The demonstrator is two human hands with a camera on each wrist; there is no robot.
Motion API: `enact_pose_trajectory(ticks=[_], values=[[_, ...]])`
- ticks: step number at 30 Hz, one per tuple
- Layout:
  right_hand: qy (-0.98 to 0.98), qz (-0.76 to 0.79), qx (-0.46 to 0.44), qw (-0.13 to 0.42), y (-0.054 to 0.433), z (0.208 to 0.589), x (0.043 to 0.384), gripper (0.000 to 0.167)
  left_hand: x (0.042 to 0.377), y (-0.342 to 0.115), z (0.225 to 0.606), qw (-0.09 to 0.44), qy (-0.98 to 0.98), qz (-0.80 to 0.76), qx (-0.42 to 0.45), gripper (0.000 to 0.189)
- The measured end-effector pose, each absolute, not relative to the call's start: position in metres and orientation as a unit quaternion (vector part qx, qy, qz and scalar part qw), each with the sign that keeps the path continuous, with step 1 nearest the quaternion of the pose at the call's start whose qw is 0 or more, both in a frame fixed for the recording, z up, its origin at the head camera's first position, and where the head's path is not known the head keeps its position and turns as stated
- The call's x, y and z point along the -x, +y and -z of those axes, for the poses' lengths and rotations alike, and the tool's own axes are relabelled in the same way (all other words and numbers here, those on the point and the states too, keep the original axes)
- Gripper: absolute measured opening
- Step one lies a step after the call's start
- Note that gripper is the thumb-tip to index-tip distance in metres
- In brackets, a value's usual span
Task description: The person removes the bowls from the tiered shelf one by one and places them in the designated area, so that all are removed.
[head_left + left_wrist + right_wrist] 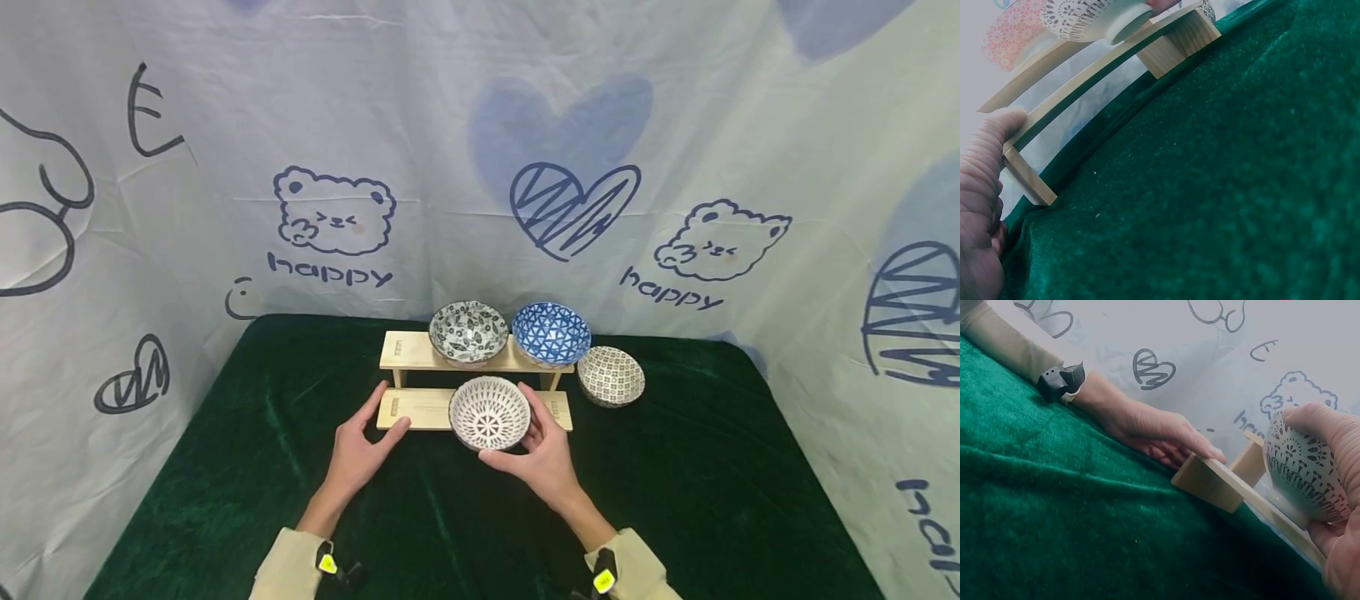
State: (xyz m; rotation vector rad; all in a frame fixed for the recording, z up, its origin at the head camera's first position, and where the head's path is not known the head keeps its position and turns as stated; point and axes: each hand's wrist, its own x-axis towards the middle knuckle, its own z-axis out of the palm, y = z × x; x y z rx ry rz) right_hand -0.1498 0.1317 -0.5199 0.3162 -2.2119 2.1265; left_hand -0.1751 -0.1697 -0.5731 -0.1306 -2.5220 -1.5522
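Observation:
A two-tier wooden stand (420, 409) sits on the green cloth. My left hand (358, 446) grips the left end of its lower board, the thumb (1010, 122) at the front edge. In my right hand (546, 461) is a white bowl (489, 414) with a dark pattern, held by its right side between thumb and fingers. The right wrist view shows this bowl (1304, 469) tilted, its foot close to the lower board; whether they touch I cannot tell. On the upper board stand a black-and-white floral bowl (468, 332) and a blue triangle-patterned bowl (552, 333).
Right of the stand, a beige-and-brown patterned bowl (611, 377) rests on the green cloth (712, 467). A printed white curtain (450, 150) hangs behind and beside the table. In the left wrist view, a bowl with a pink outside (1013, 37) shows on the upper board.

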Motion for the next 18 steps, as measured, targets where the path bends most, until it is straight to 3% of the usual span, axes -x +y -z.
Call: enact_pose_trajectory(ticks=[18], values=[[-0.715,-0.691,-0.104,0.038,0.145,0.522,0.147,0.108,0.175,-0.170,0.574,0.092,-0.849,0.518,0.046,0.080]])
